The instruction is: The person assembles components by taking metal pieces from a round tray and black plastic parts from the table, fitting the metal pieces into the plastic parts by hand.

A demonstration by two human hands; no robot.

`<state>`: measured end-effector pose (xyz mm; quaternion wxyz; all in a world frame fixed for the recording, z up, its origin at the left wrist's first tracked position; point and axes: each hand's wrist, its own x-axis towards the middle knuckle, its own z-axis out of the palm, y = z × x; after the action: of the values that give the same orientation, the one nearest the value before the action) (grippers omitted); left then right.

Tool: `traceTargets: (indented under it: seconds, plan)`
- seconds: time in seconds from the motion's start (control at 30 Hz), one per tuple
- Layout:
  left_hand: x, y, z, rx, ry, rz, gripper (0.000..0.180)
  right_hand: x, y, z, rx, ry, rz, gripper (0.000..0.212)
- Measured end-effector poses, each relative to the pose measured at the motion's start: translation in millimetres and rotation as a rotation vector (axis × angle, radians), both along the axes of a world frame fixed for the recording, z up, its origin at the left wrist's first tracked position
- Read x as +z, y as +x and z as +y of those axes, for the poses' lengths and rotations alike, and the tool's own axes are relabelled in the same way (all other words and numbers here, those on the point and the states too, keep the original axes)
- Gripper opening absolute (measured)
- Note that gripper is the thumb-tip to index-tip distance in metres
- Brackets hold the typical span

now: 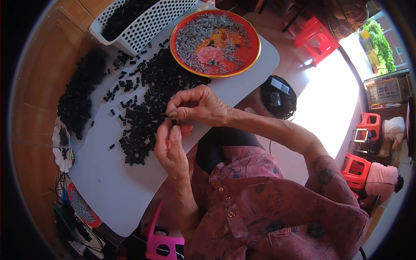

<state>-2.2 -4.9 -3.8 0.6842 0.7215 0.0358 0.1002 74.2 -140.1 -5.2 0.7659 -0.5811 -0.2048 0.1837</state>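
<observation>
My left hand pinches a small black plastic piece between thumb and fingers, at the near edge of the table. Just above it, my right hand is closed in a pinch, its fingertips almost touching that piece. Whatever it holds is too small to make out. Beside both hands spreads a heap of similar black plastic pieces. Beyond the right hand stands a round red tray with a gold rim and a flower pattern, holding many small silvery metal parts that look like screws.
A white perforated basket of black pieces stands at the far left of the white table. Another black pile lies along the left edge. A pink stool is below; a black round seat carries small devices. Red stools stand farther right.
</observation>
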Motion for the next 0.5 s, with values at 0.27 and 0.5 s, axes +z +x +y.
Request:
traceTargets:
  seconds: [0.27,0.5]
  plan:
    - [0,-1,0,0.009,0.065,-0.037,0.022,2,-4,0,-0.007,-0.004,-0.024,0.010]
    - [-1,-3,-3,0.071,0.204,-0.069,0.017,11,-7,0,-0.035,-0.141,-0.248,0.006]
